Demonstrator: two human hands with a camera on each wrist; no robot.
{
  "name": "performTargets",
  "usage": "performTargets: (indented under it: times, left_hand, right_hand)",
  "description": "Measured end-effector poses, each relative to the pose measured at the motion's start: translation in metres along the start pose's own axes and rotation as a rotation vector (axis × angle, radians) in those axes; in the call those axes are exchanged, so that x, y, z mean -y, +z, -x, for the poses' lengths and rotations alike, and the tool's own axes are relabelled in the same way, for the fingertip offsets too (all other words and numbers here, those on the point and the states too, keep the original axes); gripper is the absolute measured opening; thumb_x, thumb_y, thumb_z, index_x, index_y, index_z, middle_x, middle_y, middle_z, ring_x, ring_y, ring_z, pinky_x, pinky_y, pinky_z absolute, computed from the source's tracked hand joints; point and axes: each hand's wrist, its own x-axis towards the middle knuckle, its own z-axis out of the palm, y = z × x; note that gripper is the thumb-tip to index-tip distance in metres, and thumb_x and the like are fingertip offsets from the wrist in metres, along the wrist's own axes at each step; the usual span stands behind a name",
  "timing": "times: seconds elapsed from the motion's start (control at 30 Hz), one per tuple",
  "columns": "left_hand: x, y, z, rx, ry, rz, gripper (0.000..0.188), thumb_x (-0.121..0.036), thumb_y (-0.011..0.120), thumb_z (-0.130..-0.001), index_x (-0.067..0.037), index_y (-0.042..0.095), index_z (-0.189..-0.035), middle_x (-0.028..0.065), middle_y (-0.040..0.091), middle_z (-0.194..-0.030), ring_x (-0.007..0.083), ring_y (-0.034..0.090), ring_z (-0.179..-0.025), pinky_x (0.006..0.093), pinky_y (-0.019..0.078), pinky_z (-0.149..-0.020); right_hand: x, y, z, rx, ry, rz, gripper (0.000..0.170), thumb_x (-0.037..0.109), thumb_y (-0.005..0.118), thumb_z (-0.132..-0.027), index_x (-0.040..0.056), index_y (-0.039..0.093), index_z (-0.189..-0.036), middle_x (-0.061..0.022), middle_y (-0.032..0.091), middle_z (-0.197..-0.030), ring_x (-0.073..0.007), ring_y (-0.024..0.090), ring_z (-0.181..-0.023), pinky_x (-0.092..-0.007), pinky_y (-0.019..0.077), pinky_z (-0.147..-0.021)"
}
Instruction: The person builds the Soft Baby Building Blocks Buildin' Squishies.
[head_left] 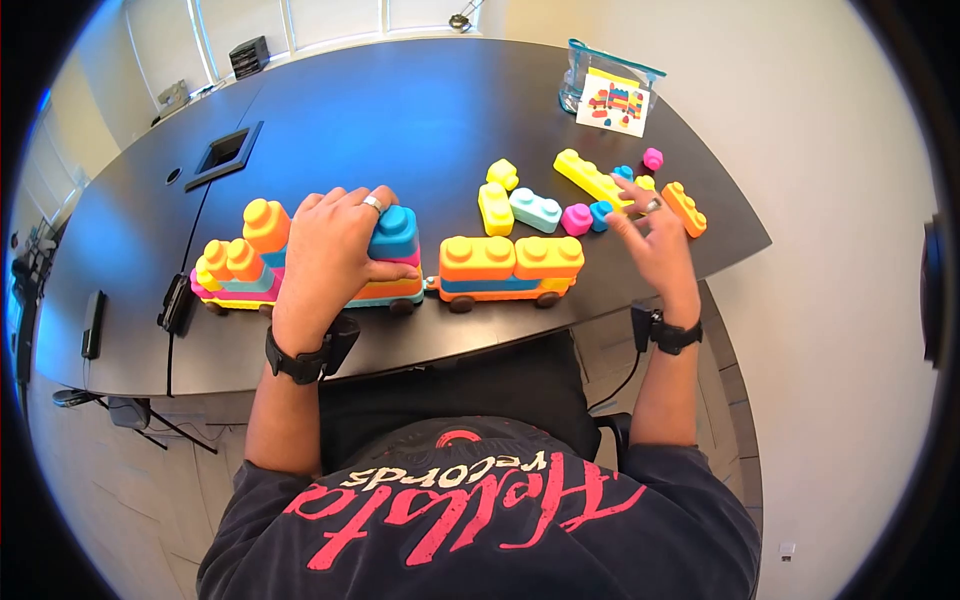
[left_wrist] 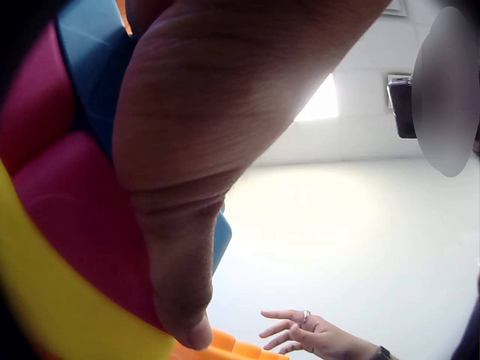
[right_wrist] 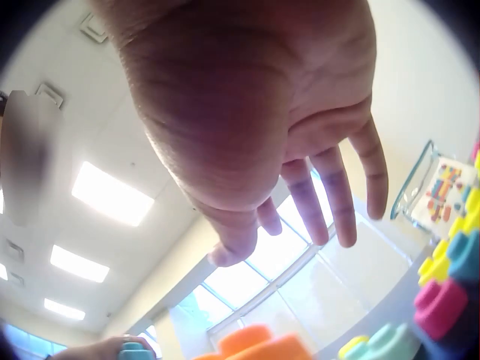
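Black shirt (head_left: 640, 545) showing pink script, cream "records". Left hand (head_left: 335, 240) gripping smooth studded stack (head_left: 396, 238), fingers curled. Right hand (head_left: 660, 250) hovering near chunky blocks (head_left: 586, 178), fingers open, empty.

Multicol. toy blk train (head_left: 512, 262) w/ blue blk (head_left: 395, 235) on top, upright on tbl (head_left: 400, 120); loose blks (head_left: 495, 208) nearby

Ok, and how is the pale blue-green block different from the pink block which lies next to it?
The pale blue-green block is long, while the pink block is short and compact. The pale blue-green block has several studs in a row; the pink block has only one. Both are loose on the table, and both have rounded studs.
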Motion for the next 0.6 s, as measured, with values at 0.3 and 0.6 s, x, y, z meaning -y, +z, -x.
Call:
performTargets:
  times: [0.3,0.6]
  left_hand:
    - [0.002,0.004,0.002,-0.041,0.006,0.001,0.064,-0.039,0.097,-0.058,-0.013,0.065,-0.106,0.0048,0.067,-0.09,0.0271,0.065,-0.088,0.0415,0.0473,-0.082]
    - [0.001,0.004,0.001,-0.035,0.003,-0.012,0.064,-0.04,0.097,-0.057,-0.013,0.066,-0.106,0.0051,0.065,-0.089,0.0273,0.064,-0.087,0.0417,0.0476,-0.082]
  right_hand:
    - [-0.03,0.004,-0.002,-0.003,0.07,0.445,0.025,0.02,0.076,-0.096,0.0081,0.075,-0.118,-0.0117,0.075,-0.099,-0.0264,0.074,-0.087,-0.0412,0.0571,-0.077]
    - [-0.024,0.013,-0.035,0.202,-0.01,0.226,0.038,0.021,0.076,-0.097,0.0102,0.071,-0.133,-0.0121,0.071,-0.103,-0.0261,0.07,-0.09,-0.0381,0.0549,-0.081]
